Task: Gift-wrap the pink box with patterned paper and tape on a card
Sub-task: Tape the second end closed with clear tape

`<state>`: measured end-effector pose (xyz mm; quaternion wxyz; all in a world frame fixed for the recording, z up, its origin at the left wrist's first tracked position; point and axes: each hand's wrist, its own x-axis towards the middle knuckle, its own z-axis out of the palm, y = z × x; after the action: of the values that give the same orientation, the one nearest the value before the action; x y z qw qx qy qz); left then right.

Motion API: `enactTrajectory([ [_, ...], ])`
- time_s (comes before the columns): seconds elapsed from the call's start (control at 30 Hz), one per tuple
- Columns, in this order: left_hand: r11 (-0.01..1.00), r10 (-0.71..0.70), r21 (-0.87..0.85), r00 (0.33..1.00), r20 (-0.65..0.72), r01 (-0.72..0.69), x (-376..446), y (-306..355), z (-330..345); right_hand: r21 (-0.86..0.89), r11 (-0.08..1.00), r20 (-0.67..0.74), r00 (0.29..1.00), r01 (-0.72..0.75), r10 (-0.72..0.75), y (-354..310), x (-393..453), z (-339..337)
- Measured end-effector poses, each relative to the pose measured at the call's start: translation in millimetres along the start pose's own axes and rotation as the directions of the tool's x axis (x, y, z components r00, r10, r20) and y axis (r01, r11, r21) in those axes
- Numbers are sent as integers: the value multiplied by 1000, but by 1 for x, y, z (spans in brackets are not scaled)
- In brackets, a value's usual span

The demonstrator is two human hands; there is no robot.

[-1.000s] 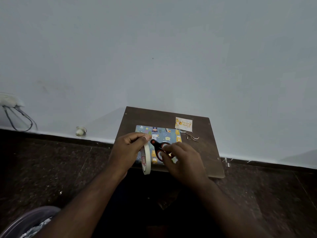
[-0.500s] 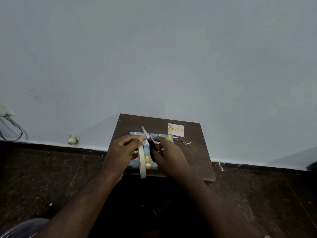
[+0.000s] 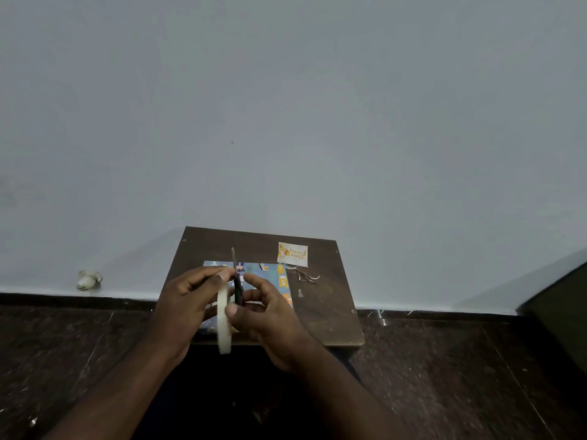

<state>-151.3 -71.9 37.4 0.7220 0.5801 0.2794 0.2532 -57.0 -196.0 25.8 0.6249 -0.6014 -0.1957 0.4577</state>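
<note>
The wrapped box [image 3: 254, 274] lies flat on the near-left part of the surface [image 3: 320, 315], covered in blue patterned paper, with both hands raised just above it. The left hand [image 3: 187, 309] has its grip curled round a roll of tape [image 3: 223, 319] held on edge, thumb and forefinger pinching the free end at the top. The right hand [image 3: 266, 322] grips the scissors [image 3: 236, 281], blades pointing up and away beside that free end; whether the blades are apart I cannot tell. The tape looks thin, light and sticky, likely to curl back on itself, so it is best held taut by its ends. The box looks stiff and light, and would be steadied by its edges. The card [image 3: 292, 254] sits toward the far-right corner, well apart from the hands, with small scraps [image 3: 306, 276] near it, just beside the box's right edge. Nothing stands between the hands and the box
</note>
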Motion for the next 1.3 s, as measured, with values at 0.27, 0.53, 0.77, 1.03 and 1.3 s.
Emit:
enactTrajectory([
  [0.27,999,-2,38,999,37,1,-3,8,4,21,1000,-70,997,22,-20,3,8,-3],
  [0.53,997,-76,15,993,90,75,-3,10,-1,166,981,-4,994,-104,106,3,9,-9],
  [0.77,993,-121,16,990,77,120,0,9,-4,373,906,-56,970,-201,238,9,7,-32],
  [1.03,991,-132,27,991,21,132,0,10,-2,319,938,-5,989,-139,148,-26,11,-60],
  [1.3,990,-131,53,991,-3,131,4,6,-5,-342,936,102,986,-86,128,-69,10,-72],
])
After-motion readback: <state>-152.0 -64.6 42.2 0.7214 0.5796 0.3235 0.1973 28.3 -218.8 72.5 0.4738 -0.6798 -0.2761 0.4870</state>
